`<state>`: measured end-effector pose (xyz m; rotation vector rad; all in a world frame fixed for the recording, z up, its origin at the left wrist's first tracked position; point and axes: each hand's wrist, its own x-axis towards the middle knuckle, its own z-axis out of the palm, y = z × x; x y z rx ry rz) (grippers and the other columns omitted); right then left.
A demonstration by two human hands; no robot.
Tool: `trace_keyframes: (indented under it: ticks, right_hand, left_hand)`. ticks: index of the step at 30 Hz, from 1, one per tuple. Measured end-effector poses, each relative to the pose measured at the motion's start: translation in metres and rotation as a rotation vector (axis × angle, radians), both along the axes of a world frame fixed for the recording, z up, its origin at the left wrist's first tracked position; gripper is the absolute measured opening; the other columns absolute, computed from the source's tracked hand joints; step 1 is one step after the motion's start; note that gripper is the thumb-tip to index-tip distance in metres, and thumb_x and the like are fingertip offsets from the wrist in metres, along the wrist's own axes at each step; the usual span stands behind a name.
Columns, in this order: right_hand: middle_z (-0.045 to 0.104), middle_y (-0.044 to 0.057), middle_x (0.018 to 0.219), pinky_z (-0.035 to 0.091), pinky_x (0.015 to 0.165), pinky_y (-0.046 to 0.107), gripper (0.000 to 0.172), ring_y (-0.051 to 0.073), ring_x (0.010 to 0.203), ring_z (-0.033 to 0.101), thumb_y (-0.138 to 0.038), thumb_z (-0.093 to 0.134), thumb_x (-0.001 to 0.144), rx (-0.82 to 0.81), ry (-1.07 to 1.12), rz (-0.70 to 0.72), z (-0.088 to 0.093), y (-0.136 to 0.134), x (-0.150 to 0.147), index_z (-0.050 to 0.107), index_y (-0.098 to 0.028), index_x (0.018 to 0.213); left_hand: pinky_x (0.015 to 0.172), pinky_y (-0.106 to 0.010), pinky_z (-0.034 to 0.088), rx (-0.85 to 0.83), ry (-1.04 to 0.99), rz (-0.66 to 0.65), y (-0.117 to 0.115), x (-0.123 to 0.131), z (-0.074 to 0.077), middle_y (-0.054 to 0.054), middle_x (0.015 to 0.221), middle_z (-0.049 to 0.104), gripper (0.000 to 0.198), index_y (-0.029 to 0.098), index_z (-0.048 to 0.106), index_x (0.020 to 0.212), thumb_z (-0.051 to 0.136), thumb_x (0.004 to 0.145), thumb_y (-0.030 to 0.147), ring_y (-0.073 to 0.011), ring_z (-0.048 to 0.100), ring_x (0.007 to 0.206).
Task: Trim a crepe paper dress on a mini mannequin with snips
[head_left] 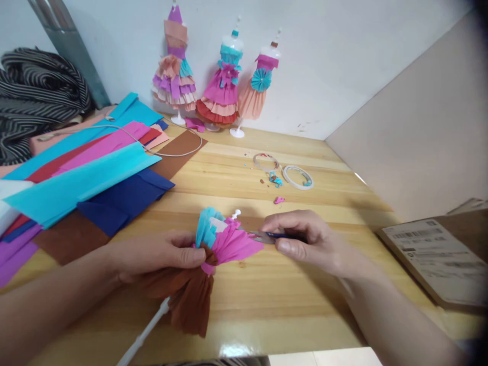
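My left hand [160,256] is closed on a small mannequin wearing a crepe-paper dress [213,264], which lies on its side on the wooden table [267,295]. The dress has a brown skirt, a pink pleated upper part and a turquoise ruffle; the white stand pole [143,335] points toward me. My right hand [308,241] is closed around small scissors [267,237] with a dark blue handle. The blade tips touch the pink paper's edge.
Sheets of crepe paper [76,183] in turquoise, pink, red, blue and brown cover the left side. Three dressed mannequins [221,86] stand by the back wall. Two tape rolls [297,177] and paper scraps lie mid-table. A cardboard box [434,259] sits at right, striped fabric [34,91] far left.
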<state>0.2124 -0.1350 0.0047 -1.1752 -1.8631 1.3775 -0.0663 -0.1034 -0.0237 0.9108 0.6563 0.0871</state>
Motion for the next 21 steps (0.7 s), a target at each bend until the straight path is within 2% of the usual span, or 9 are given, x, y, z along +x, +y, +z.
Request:
trace_keyframes:
  ticks: [10,15,21]
  right_hand:
    - [0.054,0.002,0.067,0.034,0.05,0.021,0.037,0.01,0.057,0.043,-0.048,0.06,0.086,0.011,0.058,0.022,-0.0038,-0.0015,-0.007,0.068,-0.012,0.088]
    - [0.058,0.004,0.069,0.037,0.051,0.022,0.041,0.012,0.059,0.047,-0.052,0.06,0.085,0.04,0.022,0.008,-0.0022,-0.002,-0.0087,0.069,-0.013,0.087]
    - [0.057,0.003,0.068,0.036,0.049,0.021,0.04,0.01,0.057,0.046,-0.052,0.06,0.085,0.06,0.031,0.0,-0.0012,-0.0035,-0.009,0.069,-0.012,0.088]
  left_hand:
    - [0.097,-0.036,0.042,-0.025,0.042,0.006,-0.0004,-0.0005,0.0006,-0.005,0.104,0.067,0.049,0.018,0.065,0.099,0.077,0.067,0.053,-0.0235,0.057,0.107]
    - [0.097,-0.035,0.042,0.037,0.039,-0.015,0.0014,-0.0001,0.0007,-0.005,0.102,0.067,0.047,0.017,0.066,0.095,0.074,0.068,0.055,-0.0231,0.058,0.106]
    - [0.094,-0.035,0.043,0.063,0.074,-0.014,0.0011,-0.0008,-0.0012,-0.005,0.101,0.067,0.047,0.017,0.064,0.092,0.074,0.067,0.056,-0.0234,0.058,0.104]
